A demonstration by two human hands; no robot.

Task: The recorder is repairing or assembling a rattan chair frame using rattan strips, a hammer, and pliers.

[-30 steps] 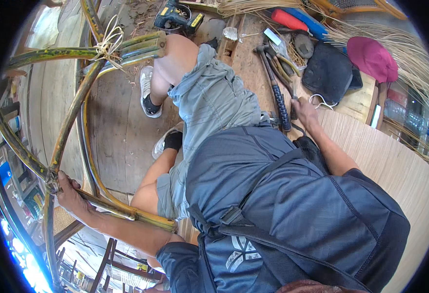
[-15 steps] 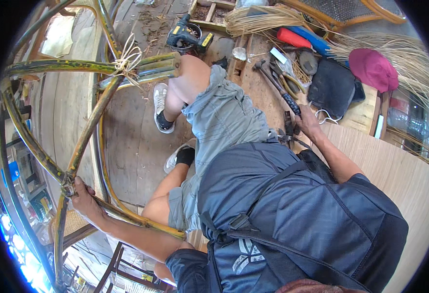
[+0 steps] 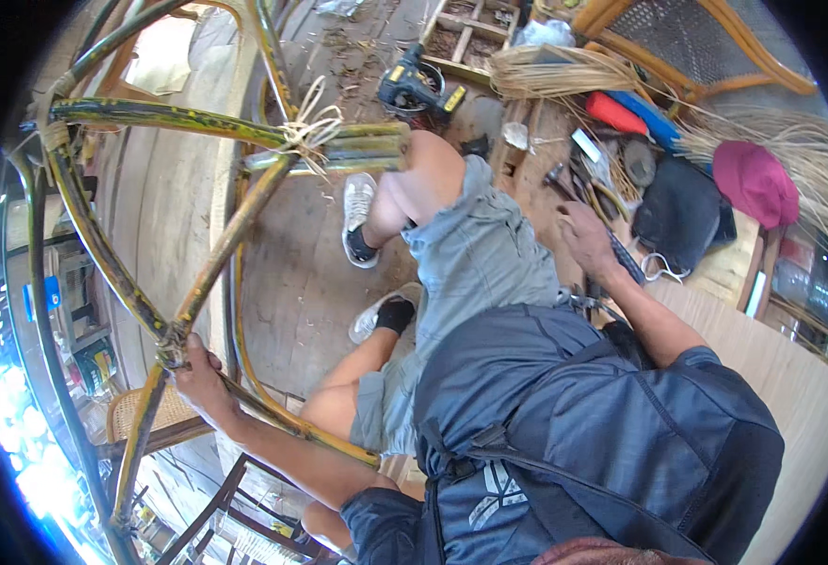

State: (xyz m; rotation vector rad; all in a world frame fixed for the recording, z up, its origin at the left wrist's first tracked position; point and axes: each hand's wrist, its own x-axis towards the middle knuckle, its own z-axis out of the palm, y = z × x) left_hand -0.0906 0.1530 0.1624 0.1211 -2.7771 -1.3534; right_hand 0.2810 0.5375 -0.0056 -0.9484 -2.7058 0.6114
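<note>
Left of the cordless drill (image 3: 408,87), the person's left arm stretches outward, the left hand (image 3: 207,381) wrapped around one pole of the cane frame (image 3: 232,241), close to a joint. Right of the drill, the right forearm angles up and inward, the right hand (image 3: 585,235) back uppermost, fingers bent beside one hammer (image 3: 628,261); whether it grips anything cannot be told. One maroon cap (image 3: 755,182) and one black pouch (image 3: 677,217) lie right of the drill, two shoes (image 3: 360,202) below it.
</note>
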